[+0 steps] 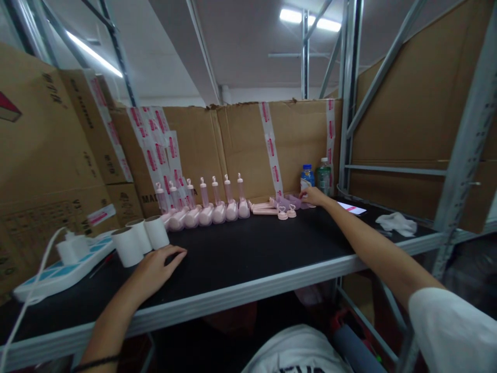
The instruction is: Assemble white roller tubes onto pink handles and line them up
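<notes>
My left hand [157,272] lies on the black tabletop with its fingers stretched out and holds nothing. Just behind it stand white paper rolls [127,247]. My right hand [313,196] reaches to the back of the table. Its fingers are closed at a translucent purple plastic part [293,201] in a small cluster, and the fingertips are partly hard to make out. Left of that cluster lie pink plastic strips [265,208] and small pink ring-topped pieces [282,213]. Several pink items with rounded bases and clear upright tubes [219,210] stand in a row.
A blue-capped bottle [307,177] and a green bottle [323,177] stand behind my right hand. A lit phone [351,207] and a white cloth [396,224] lie to the right. A power strip [64,274] with a plugged cable sits left. Cardboard [243,150] walls the back.
</notes>
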`<state>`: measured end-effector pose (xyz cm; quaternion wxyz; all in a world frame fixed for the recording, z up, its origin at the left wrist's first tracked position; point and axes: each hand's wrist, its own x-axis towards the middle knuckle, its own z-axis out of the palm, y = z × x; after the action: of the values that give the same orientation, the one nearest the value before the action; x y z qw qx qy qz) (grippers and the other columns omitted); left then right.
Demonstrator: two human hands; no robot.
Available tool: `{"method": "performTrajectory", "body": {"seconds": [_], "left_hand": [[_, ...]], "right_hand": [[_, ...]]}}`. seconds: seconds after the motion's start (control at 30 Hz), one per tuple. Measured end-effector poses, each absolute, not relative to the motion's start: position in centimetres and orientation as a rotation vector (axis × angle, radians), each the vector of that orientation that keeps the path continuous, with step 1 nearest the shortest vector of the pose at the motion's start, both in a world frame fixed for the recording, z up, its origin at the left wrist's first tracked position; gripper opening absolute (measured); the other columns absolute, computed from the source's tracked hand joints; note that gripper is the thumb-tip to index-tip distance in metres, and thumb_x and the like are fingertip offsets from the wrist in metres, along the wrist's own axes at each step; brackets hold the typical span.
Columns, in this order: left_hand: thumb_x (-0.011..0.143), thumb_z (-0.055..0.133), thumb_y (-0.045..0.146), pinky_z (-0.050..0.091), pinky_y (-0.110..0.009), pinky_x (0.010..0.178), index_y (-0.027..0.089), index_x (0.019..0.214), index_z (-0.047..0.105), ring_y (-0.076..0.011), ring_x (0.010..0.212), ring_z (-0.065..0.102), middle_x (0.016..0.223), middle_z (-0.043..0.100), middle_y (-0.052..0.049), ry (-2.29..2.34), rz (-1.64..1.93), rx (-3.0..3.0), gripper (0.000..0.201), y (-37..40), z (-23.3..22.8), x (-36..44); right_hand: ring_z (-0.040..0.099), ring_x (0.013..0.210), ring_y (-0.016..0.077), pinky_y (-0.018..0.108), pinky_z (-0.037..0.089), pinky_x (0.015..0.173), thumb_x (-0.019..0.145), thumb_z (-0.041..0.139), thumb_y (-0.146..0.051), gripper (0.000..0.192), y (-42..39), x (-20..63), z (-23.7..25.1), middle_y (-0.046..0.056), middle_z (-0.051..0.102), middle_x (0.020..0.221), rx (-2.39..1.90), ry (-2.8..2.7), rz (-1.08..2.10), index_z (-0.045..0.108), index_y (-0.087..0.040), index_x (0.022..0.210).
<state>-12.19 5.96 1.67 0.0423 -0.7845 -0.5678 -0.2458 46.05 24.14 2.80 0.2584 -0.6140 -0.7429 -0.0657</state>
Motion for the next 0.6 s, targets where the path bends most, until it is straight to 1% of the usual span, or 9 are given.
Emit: {"method": "performTrajectory", "body": {"seconds": [0.1, 0.2, 0.27, 0.37, 0.6], "left_hand": [[0.088, 0.046, 0.063, 0.052, -0.042, 0.103, 0.021, 0.108, 0.077, -0.0321, 0.111, 0.071, 0.118, 0.078, -0.010, -1.749, -0.740, -2.400, 0.056, 5.9, 1.8, -12.1], [0.088, 0.045, 0.063, 0.052, -0.042, 0.103, 0.020, 0.108, 0.077, -0.0325, 0.111, 0.071, 0.118, 0.078, -0.010, -1.755, -0.743, -2.391, 0.057, 5.8, 1.9, -11.9], [0.088, 0.045, 0.063, 0.052, -0.042, 0.103, 0.021, 0.108, 0.077, -0.0322, 0.111, 0.071, 0.118, 0.078, -0.010, -1.754, -0.731, -2.389, 0.057, 5.7, 2.0, -11.9], [0.089, 0.044, 0.063, 0.052, -0.042, 0.102, 0.020, 0.109, 0.077, -0.0321, 0.111, 0.071, 0.117, 0.078, -0.010, -1.746, -0.723, -2.388, 0.058, 5.6, 2.1, -11.8], [0.089, 0.046, 0.065, 0.052, -0.042, 0.103, 0.019, 0.109, 0.077, -0.0323, 0.112, 0.071, 0.119, 0.077, -0.010, -1.751, -0.725, -2.410, 0.059, 5.9, 1.9, -12.1]], "right_hand": [[0.071, 0.095, 0.0201, 0.025, 0.051, 0.085, 0.089, 0.068, -0.028, 0.022, 23.4, 45.2, 3.8, 0.011, 0.079, 0.103, -1.584, -2.032, -0.196, 0.080, -0.015, 0.103], [0.068, 0.080, 0.0162, 0.022, 0.047, 0.072, 0.094, 0.061, -0.045, 0.036, 22.5, 43.9, 4.8, 0.007, 0.079, 0.088, -1.511, -2.101, -0.185, 0.081, -0.015, 0.093], [0.064, 0.071, 0.0143, 0.022, 0.042, 0.064, 0.092, 0.061, -0.051, 0.041, 22.0, 43.0, 5.1, 0.004, 0.076, 0.076, -1.488, -2.154, -0.171, 0.080, -0.015, 0.082], [0.059, 0.064, 0.0127, 0.022, 0.037, 0.059, 0.086, 0.068, -0.048, 0.037, 21.8, 42.1, 5.0, 0.003, 0.073, 0.067, -1.480, -2.207, -0.160, 0.078, -0.015, 0.074], [0.060, 0.062, 0.0137, 0.024, 0.035, 0.057, 0.081, 0.073, -0.038, 0.024, 22.3, 41.9, 4.3, 0.003, 0.073, 0.068, -1.534, -2.232, -0.154, 0.078, -0.015, 0.074]]}}
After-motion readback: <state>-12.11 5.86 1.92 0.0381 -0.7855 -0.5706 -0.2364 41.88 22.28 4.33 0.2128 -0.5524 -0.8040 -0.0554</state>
